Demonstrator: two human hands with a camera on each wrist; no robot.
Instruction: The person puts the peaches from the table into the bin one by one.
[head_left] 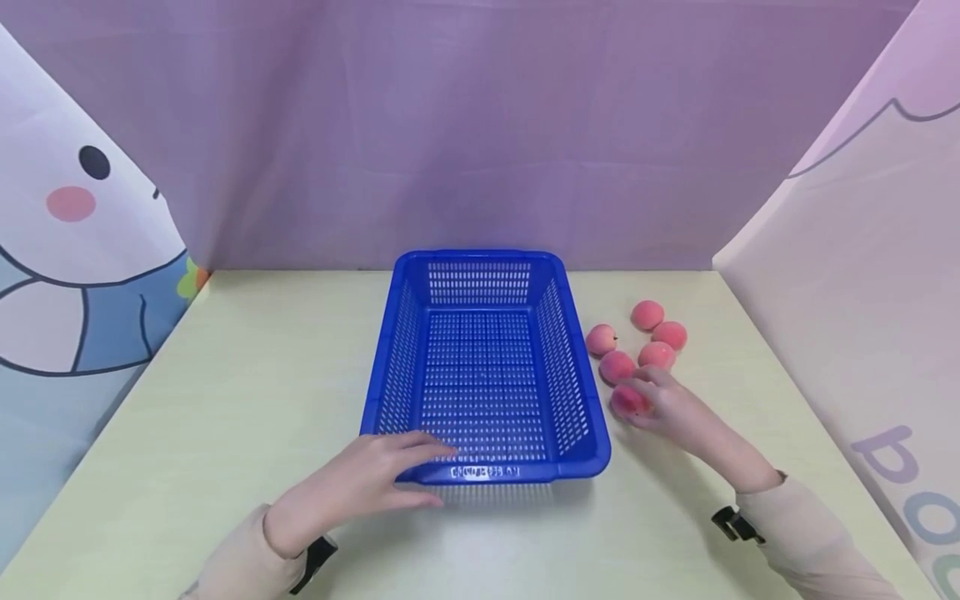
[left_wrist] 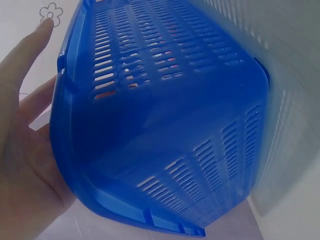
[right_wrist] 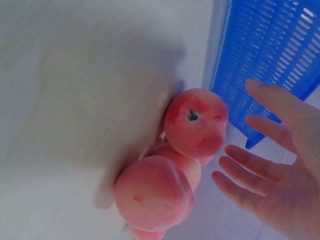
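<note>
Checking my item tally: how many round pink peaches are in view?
6: three peaches in a row beside the blue plastic basket, three peaches farther right; the right hand may hide others.

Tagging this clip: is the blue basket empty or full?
Empty: the basket shows bare mesh across its visible floor in the head view; the peaches lie outside on the table.

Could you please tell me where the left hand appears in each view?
Head: the left hand is left of centre in the lower half, at the near left corner of the blue basket.
Left wrist: the left hand is along the left edge.
Right wrist: not in the picture.
Shared landmark: the blue basket, in all three views.
</note>
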